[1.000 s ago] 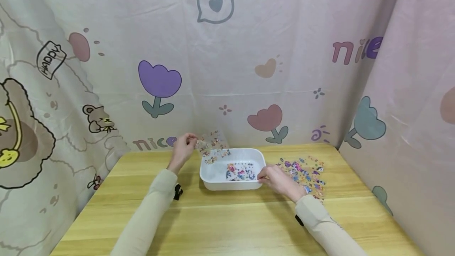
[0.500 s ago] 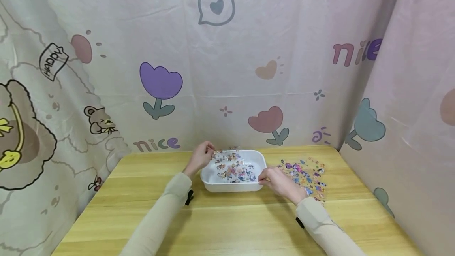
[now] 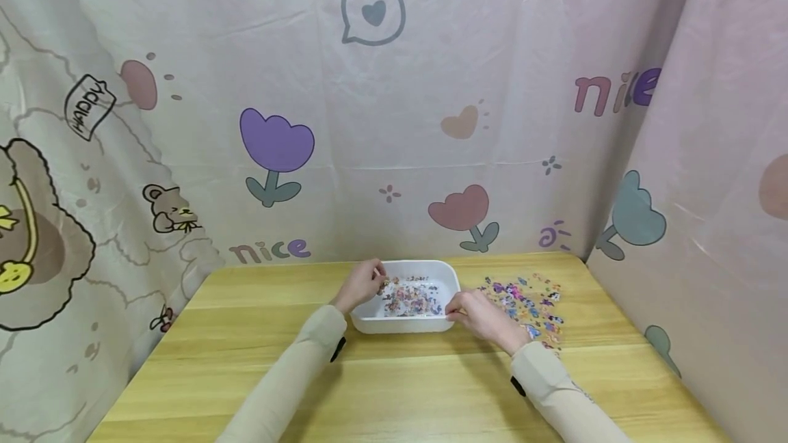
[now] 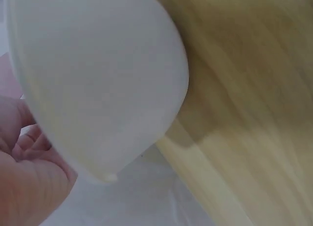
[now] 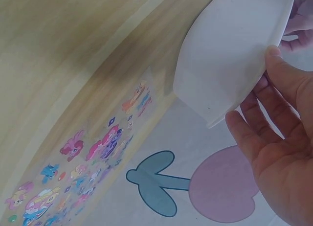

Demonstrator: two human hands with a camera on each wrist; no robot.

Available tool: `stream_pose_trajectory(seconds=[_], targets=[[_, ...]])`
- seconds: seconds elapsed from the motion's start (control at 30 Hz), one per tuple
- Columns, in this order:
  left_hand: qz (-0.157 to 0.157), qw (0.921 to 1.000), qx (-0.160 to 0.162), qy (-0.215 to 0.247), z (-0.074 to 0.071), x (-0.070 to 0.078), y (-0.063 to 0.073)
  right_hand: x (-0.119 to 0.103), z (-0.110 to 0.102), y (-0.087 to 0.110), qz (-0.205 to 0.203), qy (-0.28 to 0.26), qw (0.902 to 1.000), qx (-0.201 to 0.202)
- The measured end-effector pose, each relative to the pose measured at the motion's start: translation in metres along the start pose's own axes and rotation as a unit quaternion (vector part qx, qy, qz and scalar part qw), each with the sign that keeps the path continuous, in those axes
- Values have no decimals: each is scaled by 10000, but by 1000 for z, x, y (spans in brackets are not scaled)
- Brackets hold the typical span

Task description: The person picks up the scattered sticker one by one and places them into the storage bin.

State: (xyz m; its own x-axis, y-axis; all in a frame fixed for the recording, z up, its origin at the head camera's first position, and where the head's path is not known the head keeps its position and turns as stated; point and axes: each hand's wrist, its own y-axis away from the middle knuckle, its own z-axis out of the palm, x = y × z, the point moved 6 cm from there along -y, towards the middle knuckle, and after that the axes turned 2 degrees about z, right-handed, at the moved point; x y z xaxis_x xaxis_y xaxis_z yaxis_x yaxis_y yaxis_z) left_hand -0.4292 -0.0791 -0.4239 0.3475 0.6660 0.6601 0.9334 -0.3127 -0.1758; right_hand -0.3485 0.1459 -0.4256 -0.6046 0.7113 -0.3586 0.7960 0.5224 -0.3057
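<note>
A white plastic bin point(image 3: 403, 325) stands near the back of the table. My left hand point(image 3: 362, 284) reaches over its left rim and pinches the corner of a clear sticker sheet point(image 3: 406, 289), which lies low inside the bin over other printed stickers. The left wrist view shows that hand point(image 4: 34, 167) with curled fingers, partly hidden behind the bin's wall point(image 4: 102, 84). My right hand point(image 3: 486, 316) grips the bin's rim at the front right corner. Seen from the right wrist, its thumb and fingers point(image 5: 283, 118) lie along the rim.
Clear sticker sheets with colourful cartoon ponies point(image 3: 523, 303) lie on the wooden table point(image 3: 394, 388) right of the bin, partly under my right forearm. A patterned curtain point(image 3: 382, 122) hangs behind the table and along both sides.
My left hand has moved right and down, lowering the sticker sheet from above the bin's back left corner into the bin. The right hand stays on the rim.
</note>
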Motion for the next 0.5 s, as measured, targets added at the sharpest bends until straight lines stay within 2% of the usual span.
stream_pose_trajectory(seconds=[0.17, 0.4, 0.5], targets=[[193, 9991, 274, -247, 5, 2, 1, 0, 0, 0, 44, -31, 10000, -14], [239, 9987, 404, -207, 12, 2, 1, 0, 0, 0, -19, -11, 10000, -12], [326, 9975, 512, -372, 13, 2, 0, 0, 0, -1, -29, -21, 10000, 10]])
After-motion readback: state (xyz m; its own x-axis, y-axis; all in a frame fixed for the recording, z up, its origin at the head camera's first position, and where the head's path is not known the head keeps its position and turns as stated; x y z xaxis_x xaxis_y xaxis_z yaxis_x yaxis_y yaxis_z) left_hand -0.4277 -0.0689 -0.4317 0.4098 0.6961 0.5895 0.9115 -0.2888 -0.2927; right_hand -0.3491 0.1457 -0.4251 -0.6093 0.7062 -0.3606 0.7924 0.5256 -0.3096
